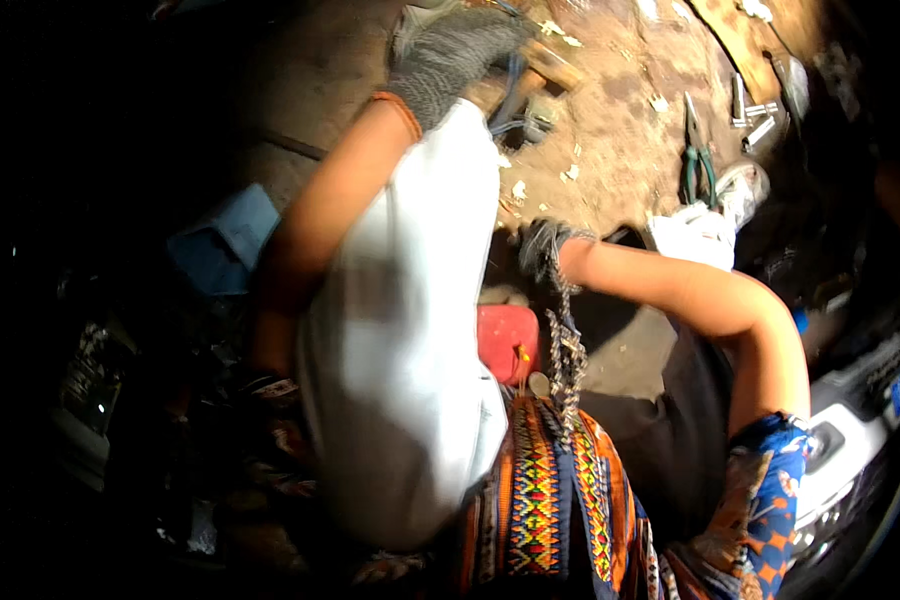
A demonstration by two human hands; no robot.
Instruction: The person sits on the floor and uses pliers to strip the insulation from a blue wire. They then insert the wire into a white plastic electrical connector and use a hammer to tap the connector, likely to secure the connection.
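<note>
My left hand [460, 58] is far out at the top, in a grey knit glove with an orange cuff. Its fingers are smeared by motion beside a wooden piece [558, 66] and some dark blue wires [511, 92]; whether it grips any of them I cannot make out. Closer to my body, my right hand [545, 247] wears a dark glove, also blurred, with its fingers mostly hidden. A braided cord [568, 350] hangs from my patterned clothing up to the right wrist. Below the wires sits a small metallic part [537, 124].
Green-handled needle-nose pliers [699, 165] lie at the right, near several silver cylinders [759, 132] and a white crumpled bag [698, 236]. Pale scraps [570, 172] dot the brown ground. A red object [507, 343] sits between my legs; a blue box [228, 236] stands left.
</note>
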